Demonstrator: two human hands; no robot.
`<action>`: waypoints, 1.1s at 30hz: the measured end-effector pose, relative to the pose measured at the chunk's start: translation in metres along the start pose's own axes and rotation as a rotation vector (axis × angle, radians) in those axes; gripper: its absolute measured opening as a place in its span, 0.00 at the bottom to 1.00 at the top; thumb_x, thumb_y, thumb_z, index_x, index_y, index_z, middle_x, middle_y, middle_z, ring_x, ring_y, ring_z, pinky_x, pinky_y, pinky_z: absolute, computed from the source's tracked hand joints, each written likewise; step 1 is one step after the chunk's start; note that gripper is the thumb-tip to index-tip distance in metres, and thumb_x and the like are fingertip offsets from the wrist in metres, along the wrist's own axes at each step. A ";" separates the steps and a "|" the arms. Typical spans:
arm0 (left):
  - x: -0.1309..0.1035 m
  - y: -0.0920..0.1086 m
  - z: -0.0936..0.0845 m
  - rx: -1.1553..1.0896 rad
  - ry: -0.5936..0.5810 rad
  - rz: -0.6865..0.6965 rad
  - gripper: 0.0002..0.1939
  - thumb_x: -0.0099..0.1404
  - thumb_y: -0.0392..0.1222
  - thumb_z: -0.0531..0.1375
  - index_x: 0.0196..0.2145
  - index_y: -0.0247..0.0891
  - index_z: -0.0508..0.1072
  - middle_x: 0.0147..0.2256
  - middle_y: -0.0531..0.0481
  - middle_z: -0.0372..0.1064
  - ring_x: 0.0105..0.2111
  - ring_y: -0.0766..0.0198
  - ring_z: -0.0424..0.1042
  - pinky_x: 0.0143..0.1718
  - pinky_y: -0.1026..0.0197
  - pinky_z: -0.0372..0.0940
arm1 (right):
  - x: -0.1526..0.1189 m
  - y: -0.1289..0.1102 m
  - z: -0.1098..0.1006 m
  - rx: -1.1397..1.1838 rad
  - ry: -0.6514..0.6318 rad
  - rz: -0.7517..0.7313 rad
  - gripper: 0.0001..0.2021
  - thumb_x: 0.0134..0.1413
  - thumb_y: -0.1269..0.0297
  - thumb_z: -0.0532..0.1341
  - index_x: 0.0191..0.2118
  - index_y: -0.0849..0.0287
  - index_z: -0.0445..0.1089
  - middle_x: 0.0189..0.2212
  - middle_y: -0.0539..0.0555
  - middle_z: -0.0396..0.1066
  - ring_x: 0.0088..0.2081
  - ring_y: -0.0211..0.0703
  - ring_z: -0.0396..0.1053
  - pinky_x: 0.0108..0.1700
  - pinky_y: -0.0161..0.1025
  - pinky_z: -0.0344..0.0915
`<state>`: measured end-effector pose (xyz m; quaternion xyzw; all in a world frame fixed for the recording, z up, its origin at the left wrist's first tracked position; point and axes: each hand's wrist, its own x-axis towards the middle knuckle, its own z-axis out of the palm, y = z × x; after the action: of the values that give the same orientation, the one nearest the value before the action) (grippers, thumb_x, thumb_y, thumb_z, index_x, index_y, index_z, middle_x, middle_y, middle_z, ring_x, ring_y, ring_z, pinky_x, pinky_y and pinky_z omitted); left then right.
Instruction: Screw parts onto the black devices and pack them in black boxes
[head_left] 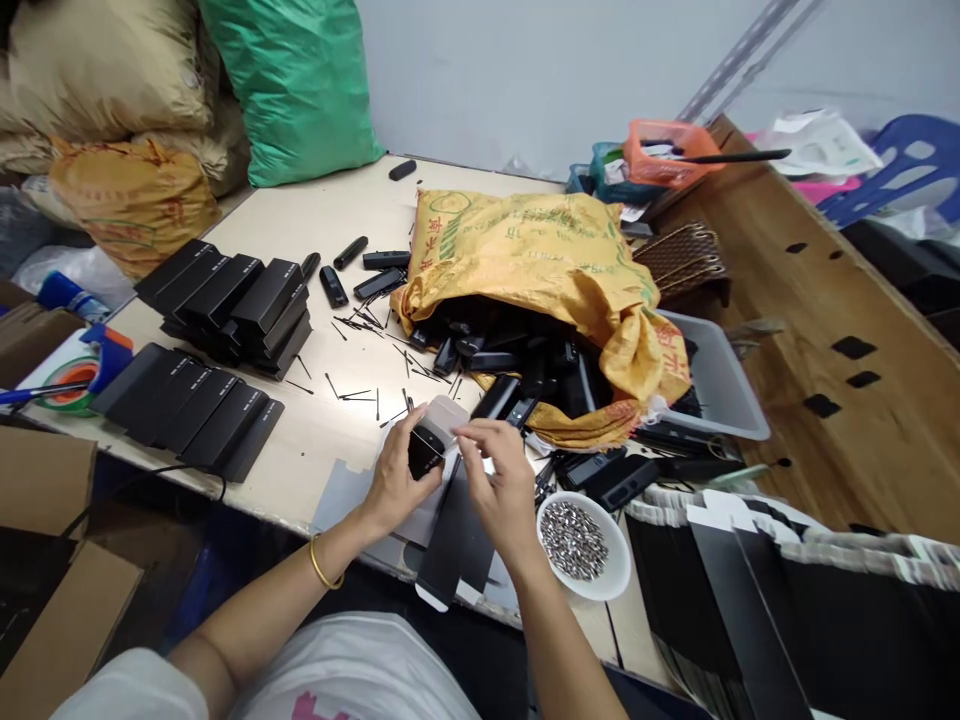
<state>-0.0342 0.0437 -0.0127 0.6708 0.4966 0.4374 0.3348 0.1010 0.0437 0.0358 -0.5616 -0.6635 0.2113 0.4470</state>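
Note:
A small black box (424,452) with a raised pale grey end flap is wrapped in the fingers of my left hand (397,472). My right hand (496,480) is at the flap, its thumb and forefinger near the flap's edge; whether they pinch it is too small to tell. Beneath my hands lies an unfolded black carton (444,548) over grey sheets. Just right of my right hand stands a white bowl (616,572) of small metal pieces. Beyond my hands, a yellow sack (525,240) lies open with black devices (495,362) spilling from its mouth.
Stacked black boxes (217,415) stand at the left. Thin black sticks (360,396) are scattered mid-table. Flat black cartons (705,600) fill the right front, with a grey plastic bin (739,385) behind. A green sack (300,90) and a tape dispenser (112,350) are farther left.

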 end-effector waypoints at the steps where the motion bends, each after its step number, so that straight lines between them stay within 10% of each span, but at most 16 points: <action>1: 0.000 0.000 0.000 0.003 -0.017 0.010 0.31 0.56 0.33 0.58 0.56 0.42 0.53 0.55 0.41 0.59 0.57 0.55 0.60 0.58 0.49 0.57 | -0.001 0.005 0.005 0.044 0.036 0.038 0.11 0.56 0.59 0.57 0.44 0.55 0.67 0.39 0.57 0.67 0.39 0.46 0.66 0.41 0.44 0.66; 5: 0.000 -0.001 -0.003 -0.045 -0.124 0.045 0.29 0.55 0.33 0.60 0.52 0.40 0.54 0.56 0.39 0.58 0.58 0.53 0.58 0.58 0.46 0.56 | -0.006 0.016 0.034 0.250 0.088 0.186 0.15 0.57 0.57 0.55 0.48 0.55 0.62 0.39 0.55 0.67 0.38 0.44 0.67 0.40 0.43 0.67; 10: 0.003 0.002 -0.007 -0.189 -0.150 -0.040 0.39 0.61 0.36 0.56 0.61 0.39 0.34 0.60 0.32 0.51 0.57 0.56 0.60 0.56 0.48 0.59 | -0.020 0.006 0.052 0.106 0.155 -0.074 0.10 0.59 0.61 0.53 0.42 0.55 0.68 0.43 0.59 0.68 0.47 0.50 0.66 0.49 0.50 0.64; 21: 0.005 0.001 -0.006 -0.125 -0.152 -0.056 0.32 0.57 0.40 0.61 0.53 0.38 0.47 0.52 0.34 0.61 0.51 0.53 0.66 0.50 0.49 0.64 | -0.034 0.016 0.052 0.042 0.103 -0.222 0.14 0.60 0.61 0.52 0.50 0.53 0.65 0.51 0.59 0.66 0.54 0.54 0.63 0.52 0.57 0.60; 26: 0.018 0.001 -0.051 0.293 -0.206 -0.232 0.25 0.56 0.45 0.60 0.50 0.39 0.58 0.44 0.43 0.66 0.42 0.54 0.70 0.42 0.52 0.67 | -0.043 0.033 0.043 0.202 0.011 0.084 0.21 0.62 0.56 0.47 0.58 0.56 0.56 0.55 0.62 0.62 0.53 0.50 0.64 0.53 0.54 0.61; 33: 0.001 -0.035 -0.126 0.848 -0.128 -0.546 0.31 0.62 0.51 0.51 0.58 0.29 0.54 0.49 0.28 0.61 0.48 0.38 0.67 0.41 0.44 0.65 | -0.052 0.059 -0.023 -0.115 -0.087 0.212 0.14 0.58 0.54 0.53 0.37 0.57 0.70 0.36 0.57 0.73 0.41 0.49 0.70 0.46 0.48 0.64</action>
<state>-0.1631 0.0563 0.0062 0.6190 0.7661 0.0518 0.1649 0.1513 0.0068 -0.0170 -0.6436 -0.6302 0.2433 0.3599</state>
